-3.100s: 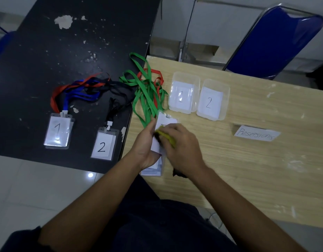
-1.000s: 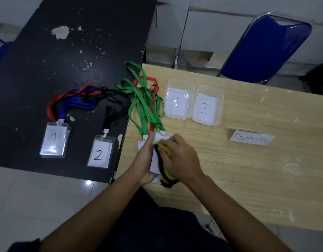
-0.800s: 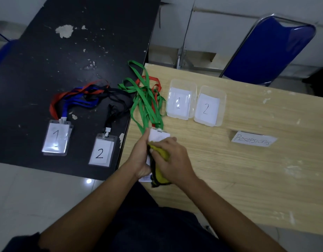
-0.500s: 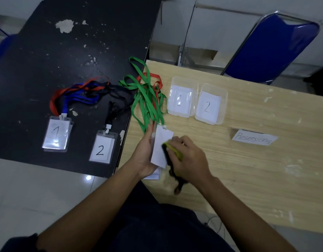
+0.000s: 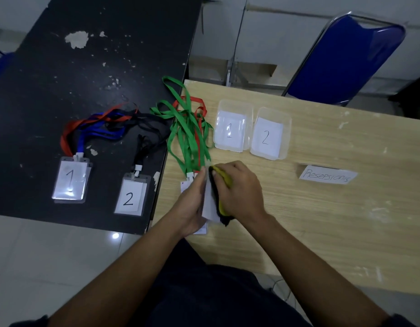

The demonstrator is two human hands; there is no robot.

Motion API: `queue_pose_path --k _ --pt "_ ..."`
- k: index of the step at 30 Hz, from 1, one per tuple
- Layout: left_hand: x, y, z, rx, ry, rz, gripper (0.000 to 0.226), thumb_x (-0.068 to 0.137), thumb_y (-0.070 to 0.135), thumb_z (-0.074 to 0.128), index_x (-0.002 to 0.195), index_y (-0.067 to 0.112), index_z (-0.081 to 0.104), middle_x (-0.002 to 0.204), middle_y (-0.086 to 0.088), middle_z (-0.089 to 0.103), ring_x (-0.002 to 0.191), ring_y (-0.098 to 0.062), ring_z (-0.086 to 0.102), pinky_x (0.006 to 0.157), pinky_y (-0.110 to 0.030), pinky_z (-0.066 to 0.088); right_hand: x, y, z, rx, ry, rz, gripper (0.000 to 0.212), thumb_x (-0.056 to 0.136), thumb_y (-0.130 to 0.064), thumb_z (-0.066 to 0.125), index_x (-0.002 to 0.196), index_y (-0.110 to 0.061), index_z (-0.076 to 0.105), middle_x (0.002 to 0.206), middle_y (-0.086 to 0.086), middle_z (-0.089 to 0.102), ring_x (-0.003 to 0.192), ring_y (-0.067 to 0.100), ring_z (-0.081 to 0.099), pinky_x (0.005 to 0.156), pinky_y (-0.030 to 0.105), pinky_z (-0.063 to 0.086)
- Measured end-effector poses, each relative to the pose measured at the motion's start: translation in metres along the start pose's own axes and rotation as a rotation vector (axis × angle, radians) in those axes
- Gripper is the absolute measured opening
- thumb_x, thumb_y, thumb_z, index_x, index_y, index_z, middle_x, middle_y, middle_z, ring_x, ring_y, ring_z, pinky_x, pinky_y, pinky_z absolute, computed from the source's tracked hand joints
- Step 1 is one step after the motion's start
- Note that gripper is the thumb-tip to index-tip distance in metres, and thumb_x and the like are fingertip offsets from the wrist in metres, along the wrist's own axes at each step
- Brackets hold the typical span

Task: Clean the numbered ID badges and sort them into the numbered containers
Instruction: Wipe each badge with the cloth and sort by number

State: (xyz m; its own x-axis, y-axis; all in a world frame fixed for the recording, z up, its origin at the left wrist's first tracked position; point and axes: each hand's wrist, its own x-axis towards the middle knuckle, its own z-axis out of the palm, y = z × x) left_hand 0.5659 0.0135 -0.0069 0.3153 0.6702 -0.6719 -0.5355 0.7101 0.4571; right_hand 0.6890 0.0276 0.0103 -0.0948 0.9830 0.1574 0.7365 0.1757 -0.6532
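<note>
My left hand (image 5: 192,204) holds a white ID badge (image 5: 209,208) upright on its edge over the wooden table. My right hand (image 5: 241,191) presses a yellow and black cloth (image 5: 222,185) against the badge's right face. Its number is hidden. More badges (image 5: 186,186) lie under my left hand, with green lanyards (image 5: 187,131) running up from them. Two clear containers stand behind: container 1 (image 5: 232,109) and container 2 (image 5: 272,114). On the black table lie badge 1 (image 5: 71,180) and badge 2 (image 5: 131,197).
A paper label reading "Resepsionis" (image 5: 327,175) lies right of my hands. Red, blue and black lanyards (image 5: 105,123) trail over the black table (image 5: 62,79). A blue chair (image 5: 346,57) stands behind the wooden table (image 5: 346,220).
The cloth in my right hand has been rubbing up and down the badge; it now sits higher on it. The badge has turned more edge-on in my left hand.
</note>
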Motion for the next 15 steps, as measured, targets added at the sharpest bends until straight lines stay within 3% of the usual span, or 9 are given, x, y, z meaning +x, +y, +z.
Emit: queue_pose_path --k 3,6,8,10,12,15 --pt "-0.001 0.01 -0.002 -0.041 -0.01 0.003 0.054 0.102 0.051 0.038 0.134 0.013 0.058 0.13 -0.014 0.064 0.117 -0.023 0.064 0.089 -0.033 0.056 -0.002 -0.009 0.004 0.05 -0.017 -0.121 0.021 0.092 -0.021 0.063 0.111 -0.016 0.073 0.101 0.002 0.066 0.083 0.021 0.064 0.065 0.037 0.053" --pt "-0.003 0.023 -0.013 -0.123 -0.022 -0.052 0.066 0.099 0.054 0.04 0.132 0.001 0.06 0.138 -0.019 0.058 0.129 -0.027 0.056 0.107 -0.035 0.045 -0.019 -0.01 0.005 0.005 -0.14 -0.382 0.021 0.095 -0.022 0.061 0.114 -0.017 0.07 0.102 0.001 0.062 0.077 0.023 0.061 0.052 0.037 0.049" --pt "-0.004 0.024 -0.018 -0.158 -0.038 -0.05 0.076 0.096 0.063 0.037 0.126 -0.002 0.065 0.138 -0.018 0.058 0.128 -0.029 0.056 0.109 -0.038 0.043 -0.023 -0.006 0.005 -0.049 -0.176 -0.429 0.02 0.096 -0.024 0.06 0.113 -0.019 0.069 0.099 0.001 0.061 0.074 0.022 0.059 0.048 0.038 0.048" --pt "-0.007 0.021 -0.015 -0.167 -0.046 -0.029 0.074 0.094 0.065 0.039 0.126 0.004 0.065 0.124 -0.016 0.066 0.112 -0.029 0.065 0.099 -0.041 0.052 -0.016 -0.003 0.003 -0.069 -0.12 -0.338 0.018 0.095 -0.027 0.061 0.109 -0.021 0.071 0.096 -0.001 0.061 0.073 0.021 0.06 0.047 0.037 0.049" --pt "-0.008 0.014 -0.009 -0.153 -0.063 -0.016 0.049 0.095 0.049 0.049 0.117 0.009 0.068 0.101 -0.01 0.07 0.087 -0.023 0.071 0.075 -0.034 0.059 -0.008 0.0 0.001 -0.063 -0.029 -0.193 0.019 0.095 -0.028 0.062 0.108 -0.02 0.073 0.094 -0.002 0.062 0.072 0.019 0.061 0.051 0.036 0.05" --pt "-0.009 0.012 -0.007 -0.205 -0.097 -0.013 0.042 0.093 0.041 0.052 0.109 0.01 0.073 0.096 -0.009 0.07 0.083 -0.023 0.072 0.072 -0.033 0.06 -0.008 -0.004 0.002 -0.06 0.034 -0.11 0.023 0.096 -0.03 0.059 0.109 -0.019 0.074 0.092 -0.001 0.064 0.076 0.018 0.061 0.054 0.034 0.05"
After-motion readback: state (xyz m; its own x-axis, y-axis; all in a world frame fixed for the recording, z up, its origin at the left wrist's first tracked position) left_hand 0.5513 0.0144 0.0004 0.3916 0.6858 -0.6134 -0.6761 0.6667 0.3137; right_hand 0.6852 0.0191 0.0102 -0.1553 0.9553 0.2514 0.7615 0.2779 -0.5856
